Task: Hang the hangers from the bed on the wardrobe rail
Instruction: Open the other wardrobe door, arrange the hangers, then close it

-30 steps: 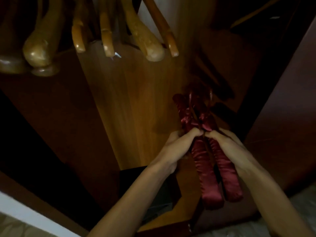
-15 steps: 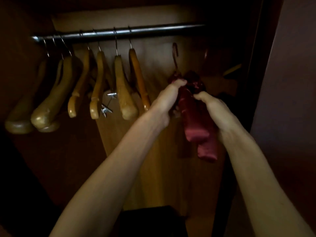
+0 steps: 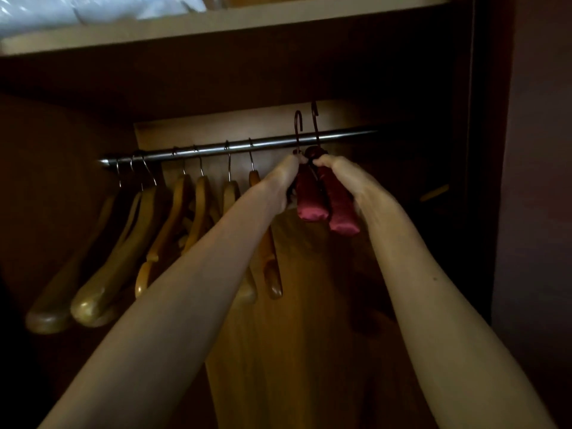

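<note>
Two padded dark-red satin hangers are held up in front of the metal wardrobe rail [image 3: 340, 137]. My left hand [image 3: 283, 178] grips the left red hanger [image 3: 309, 199] near its neck. My right hand [image 3: 346, 174] grips the right red hanger [image 3: 340, 209] the same way. Both dark hooks stick up above the rail level; whether they are over the rail I cannot tell. The padded ends point down toward me.
Several wooden hangers [image 3: 198, 212] hang on the rail's left half. A pale shelf [image 3: 278, 20] with white bags on it runs above. The wardrobe's dark side wall [image 3: 483, 181] stands at the right; the rail's right part is bare.
Both hands have lifted the two red hangers from low in the wardrobe up to the rail, and the view has tilted upward.
</note>
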Available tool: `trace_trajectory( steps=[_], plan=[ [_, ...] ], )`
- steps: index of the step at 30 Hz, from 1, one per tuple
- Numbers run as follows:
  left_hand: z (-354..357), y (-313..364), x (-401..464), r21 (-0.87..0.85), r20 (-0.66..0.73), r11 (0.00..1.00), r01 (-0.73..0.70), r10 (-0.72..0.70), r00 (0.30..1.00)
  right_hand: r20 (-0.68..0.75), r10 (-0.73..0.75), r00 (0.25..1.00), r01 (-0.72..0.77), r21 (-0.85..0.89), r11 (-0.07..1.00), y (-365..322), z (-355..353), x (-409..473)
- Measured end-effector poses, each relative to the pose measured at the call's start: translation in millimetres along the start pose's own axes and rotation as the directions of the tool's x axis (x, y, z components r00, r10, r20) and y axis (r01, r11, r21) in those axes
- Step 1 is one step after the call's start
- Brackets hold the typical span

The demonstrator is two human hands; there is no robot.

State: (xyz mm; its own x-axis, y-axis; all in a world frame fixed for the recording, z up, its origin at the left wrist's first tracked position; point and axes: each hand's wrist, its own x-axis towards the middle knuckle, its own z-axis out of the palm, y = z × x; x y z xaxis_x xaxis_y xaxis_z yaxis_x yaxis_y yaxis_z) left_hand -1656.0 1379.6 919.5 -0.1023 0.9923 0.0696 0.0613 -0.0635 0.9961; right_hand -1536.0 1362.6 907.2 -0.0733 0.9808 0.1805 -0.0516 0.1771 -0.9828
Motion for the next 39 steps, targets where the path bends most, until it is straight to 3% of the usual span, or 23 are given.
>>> trace_trajectory(
  steps=[10, 14, 17, 20, 22, 26, 29, 31, 33, 36, 39],
  plan=[
    [-1, -9, 24, -0.047, 0.024, 0.996, 0.078, -0.077, 0.997, -0.048, 0.067, 0.997, -0.074, -0.164, 0.984, 13, -2, 13],
    [-1, -24, 32, -0.068, 0.042, 0.993, 0.1, -0.097, 0.994, -0.098, 0.115, 0.988, -0.128, -0.137, 0.982, 21, 0, 14],
    [-2, -28, 32, -0.027, 0.018, 0.997, 0.072, -0.072, 0.997, -0.073, 0.132, 0.989, -0.142, -0.148, 0.979, 18, 2, 13],
    [-7, -25, 24, 0.153, -0.042, 0.988, -0.006, 0.012, 0.999, -0.121, 0.098, 0.988, -0.122, -0.208, 0.971, 19, -2, 11],
    [-13, -21, 15, 0.338, -0.064, 0.939, -0.065, 0.092, 0.994, -0.182, 0.016, 0.983, -0.073, -0.309, 0.948, 21, -5, 10],
    [-42, -12, 1, 0.685, -0.113, 0.699, -0.204, 0.379, 0.918, -0.29, -0.291, 0.912, 0.065, -0.596, 0.8, 16, -5, 1],
    [-69, -7, -10, 0.849, -0.229, 0.515, -0.122, 0.565, 0.793, -0.219, -0.505, 0.835, 0.251, -0.664, 0.704, 2, 12, -21],
    [-83, -8, -15, 0.918, -0.265, 0.397, -0.016, 0.641, 0.72, -0.118, -0.573, 0.811, 0.352, -0.684, 0.639, -4, 32, -34],
    [-93, -12, -18, 0.94, -0.267, 0.337, 0.045, 0.65, 0.711, -0.025, -0.574, 0.819, 0.406, -0.682, 0.608, -4, 53, -40],
    [-99, -24, -15, 0.953, -0.264, 0.283, 0.111, 0.588, 0.765, 0.058, -0.497, 0.866, 0.387, -0.707, 0.592, 5, 80, -41],
    [-101, -37, -7, 0.914, -0.278, 0.396, 0.084, 0.465, 0.84, 0.108, -0.356, 0.928, 0.312, -0.747, 0.587, 18, 96, -37]
  ],
)
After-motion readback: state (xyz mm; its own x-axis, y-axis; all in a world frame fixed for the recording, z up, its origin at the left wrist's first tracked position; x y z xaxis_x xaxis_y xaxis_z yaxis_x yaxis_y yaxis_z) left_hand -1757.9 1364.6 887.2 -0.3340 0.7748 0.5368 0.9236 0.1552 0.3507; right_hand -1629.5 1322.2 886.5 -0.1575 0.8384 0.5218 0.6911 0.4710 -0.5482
